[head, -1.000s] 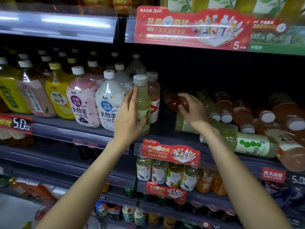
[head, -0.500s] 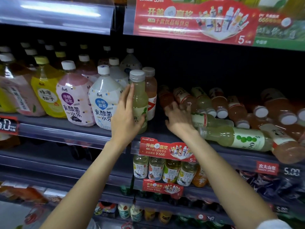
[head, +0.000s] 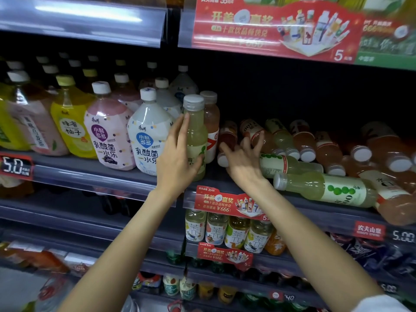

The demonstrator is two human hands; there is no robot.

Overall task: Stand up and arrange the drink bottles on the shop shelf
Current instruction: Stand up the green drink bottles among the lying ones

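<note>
Pale green juice fills the upright bottle (head: 195,140) that the left hand (head: 177,158) grips, fingers along its left side and thumb curled round the lower front. It stands on the shop shelf (head: 94,176) near the front edge, at the left end of the right-hand bay, with a grey cap on top. Just behind it, touching or nearly so, stands an orange-pink bottle (head: 211,129) with a red and white label.

The right hand (head: 242,162) reaches into the bay just right of these 2, fingers spread and loosely bent over a fallen reddish bottle (head: 227,140) whose white cap points toward the near side. Whether the fingers actually close on it I cannot tell; they seem to rest on or just above it.

Further right, a heap of toppled bottles (head: 337,152) lies on the same shelf, caps mostly facing near, some pale green and some orange-pink. 1 long green bottle (head: 324,188) lies sideways along the front edge, cap to the left.

Left of the held bottle, large upright bottles stand in rows: a white one with a blue label (head: 148,140), a pink one (head: 105,134) and a yellow one (head: 72,127). A red promotion tag (head: 227,203) hangs on the shelf edge below the hands, and small tea bottles (head: 227,233) stand on the shelf beneath.
</note>
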